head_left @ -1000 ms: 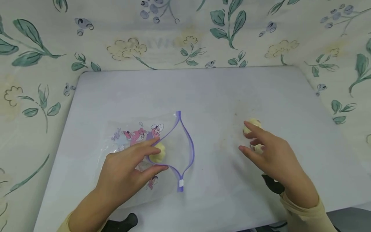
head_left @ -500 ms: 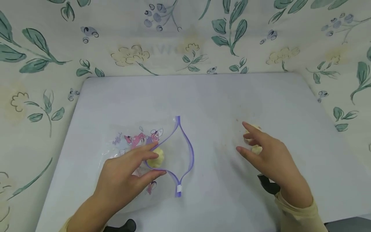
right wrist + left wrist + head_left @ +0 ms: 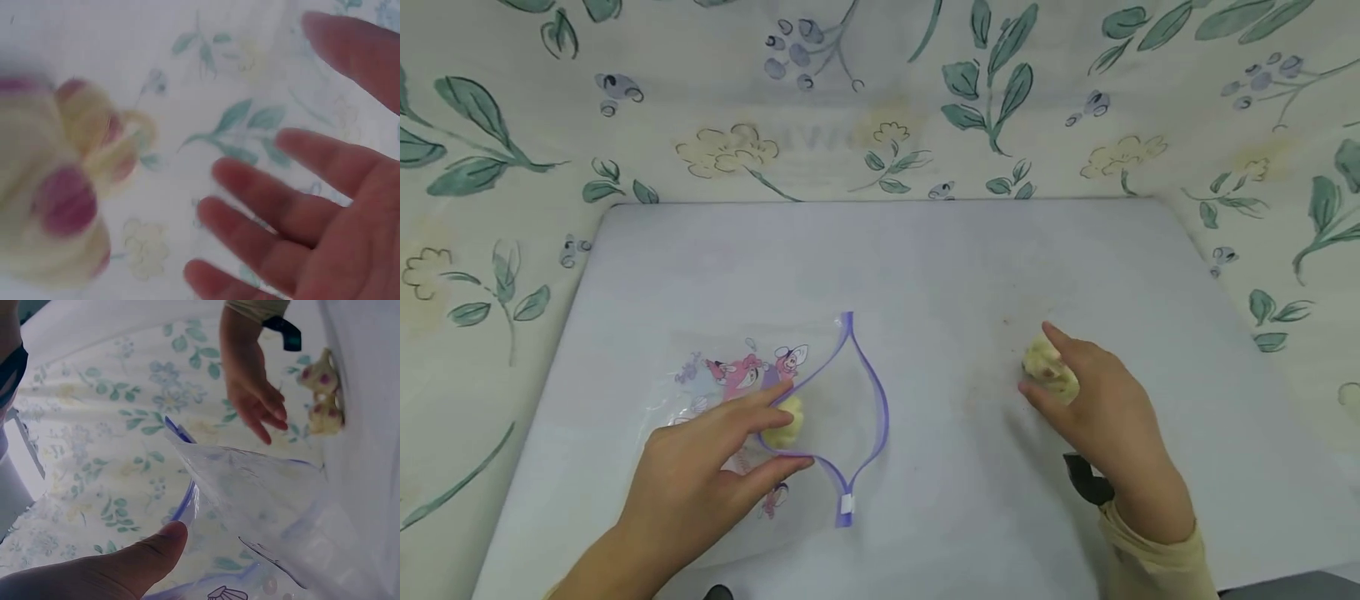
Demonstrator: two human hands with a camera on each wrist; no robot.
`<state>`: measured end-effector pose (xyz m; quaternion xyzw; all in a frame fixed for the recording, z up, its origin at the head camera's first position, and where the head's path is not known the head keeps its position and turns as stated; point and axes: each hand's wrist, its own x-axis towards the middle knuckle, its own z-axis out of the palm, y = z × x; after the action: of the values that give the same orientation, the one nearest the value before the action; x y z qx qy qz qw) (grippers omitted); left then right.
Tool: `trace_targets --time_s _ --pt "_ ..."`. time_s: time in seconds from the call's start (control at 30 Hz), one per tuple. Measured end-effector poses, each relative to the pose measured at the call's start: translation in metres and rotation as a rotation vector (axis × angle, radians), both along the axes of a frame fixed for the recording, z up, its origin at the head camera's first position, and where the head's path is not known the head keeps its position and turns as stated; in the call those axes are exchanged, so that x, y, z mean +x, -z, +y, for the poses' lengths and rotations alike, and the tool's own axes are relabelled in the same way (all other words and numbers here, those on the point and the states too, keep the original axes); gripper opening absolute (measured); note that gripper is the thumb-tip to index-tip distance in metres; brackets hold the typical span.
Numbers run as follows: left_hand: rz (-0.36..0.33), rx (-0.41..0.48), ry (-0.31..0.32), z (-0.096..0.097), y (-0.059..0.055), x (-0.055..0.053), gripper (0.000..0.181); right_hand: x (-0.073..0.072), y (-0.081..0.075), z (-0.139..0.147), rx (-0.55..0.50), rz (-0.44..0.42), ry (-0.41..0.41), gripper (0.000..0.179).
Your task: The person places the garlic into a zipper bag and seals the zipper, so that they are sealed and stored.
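Purple rim [image 3: 881, 400] gaping on my left, the clear printed bag [image 3: 741, 371] keeps the spread it had half a second ago, a yellow lump [image 3: 792, 423] inside its mouth. Across on my right comes the change: more of the yellow pieces [image 3: 1047, 360] shows now, as the index finger of my right hand [image 3: 1108, 408] has shifted off them.

Left hand [image 3: 692, 479] first: stretched wide, index fingertip at the upper side of the rim, thumb at the lower, nothing clenched. Another fingertip lies over the lump; whether it presses, I can't tell. Over to the right hand, beside the pieces, fingers spread and loose, and its wrist view catches a gap between fingertips and those pink-spotted sides. Two pieces sit close together there; joined or merely touching, I can't tell.

Edges now: the left edge of the white board [image 3: 940, 267] slants down well past the bag, then open white surface runs from the rim across to the pieces, small specks [image 3: 1006, 321] just near them. Above both hands a broad stretch reaches back to the floral cloth [image 3: 835, 108], and more board lies right of my right hand.
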<state>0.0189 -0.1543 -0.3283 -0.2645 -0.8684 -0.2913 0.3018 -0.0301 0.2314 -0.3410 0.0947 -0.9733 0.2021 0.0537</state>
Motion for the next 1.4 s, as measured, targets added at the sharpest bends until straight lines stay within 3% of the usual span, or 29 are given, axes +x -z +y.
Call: trace_targets --time_s 0.13,0.3,0.4,0.83,1.03,1.4 --pt "0.009 -0.001 0.002 -0.001 0.001 -0.001 0.057 -0.004 0.002 0.011 0.091 -0.114 0.043 0.081" --pt "0.017 0.005 0.015 0.002 0.003 -0.003 0.056 -0.009 0.003 0.018 0.171 -0.344 0.083 0.089" --pt "0.02 0.011 0.019 0.003 0.004 -0.004 0.055 -0.01 0.007 0.02 0.191 -0.407 0.082 0.087" --pt "0.013 0.009 -0.011 0.001 0.006 0.0 0.056 -0.022 0.029 0.019 0.164 -0.316 0.044 0.078" --pt "0.001 0.013 -0.009 -0.001 0.006 0.001 0.056 -0.028 0.039 0.018 0.142 -0.383 0.074 0.086" --pt "-0.028 -0.009 -0.005 0.005 0.009 -0.003 0.059 -0.024 0.033 0.024 0.147 -0.392 0.07 0.099"
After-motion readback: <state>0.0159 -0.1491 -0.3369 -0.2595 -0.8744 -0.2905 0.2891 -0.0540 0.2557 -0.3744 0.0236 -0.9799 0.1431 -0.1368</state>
